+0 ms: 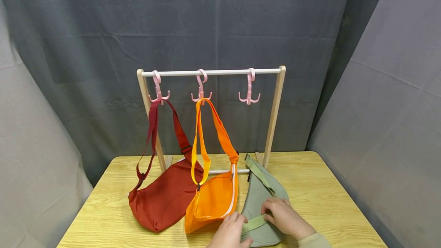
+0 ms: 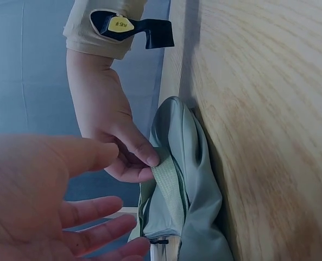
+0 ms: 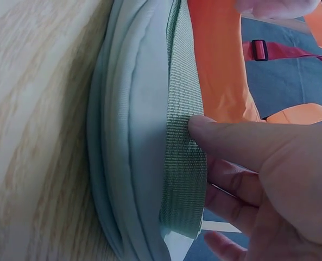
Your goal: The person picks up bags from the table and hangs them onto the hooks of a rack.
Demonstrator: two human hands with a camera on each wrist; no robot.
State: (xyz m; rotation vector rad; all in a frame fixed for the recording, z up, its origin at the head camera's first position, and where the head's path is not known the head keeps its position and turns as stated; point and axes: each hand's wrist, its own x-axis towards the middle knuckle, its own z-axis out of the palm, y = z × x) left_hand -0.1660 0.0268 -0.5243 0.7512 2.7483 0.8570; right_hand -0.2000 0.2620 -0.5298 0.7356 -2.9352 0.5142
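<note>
A sage-green shoulder bag (image 1: 255,202) lies on the table at the right foot of the rack. My right hand (image 1: 284,217) pinches its light green webbing strap (image 3: 182,141), thumb on one face and fingers behind. Beside the bag's left edge is my left hand (image 1: 230,232); the left wrist view shows its thumb and fingers apart, with nothing held. An orange bag (image 1: 213,198) hangs by its strap from the middle pink hook (image 1: 201,87). From the left pink hook (image 1: 158,87) hangs a dark red bag (image 1: 165,194). Nothing hangs on the right pink hook (image 1: 249,87).
The rack has a white top bar (image 1: 224,72) and wooden side posts (image 1: 274,118). It stands toward the back of a light wood table (image 1: 327,202). Grey cloth (image 1: 275,18) encloses the back and sides. Both hanging bags reach down to the tabletop.
</note>
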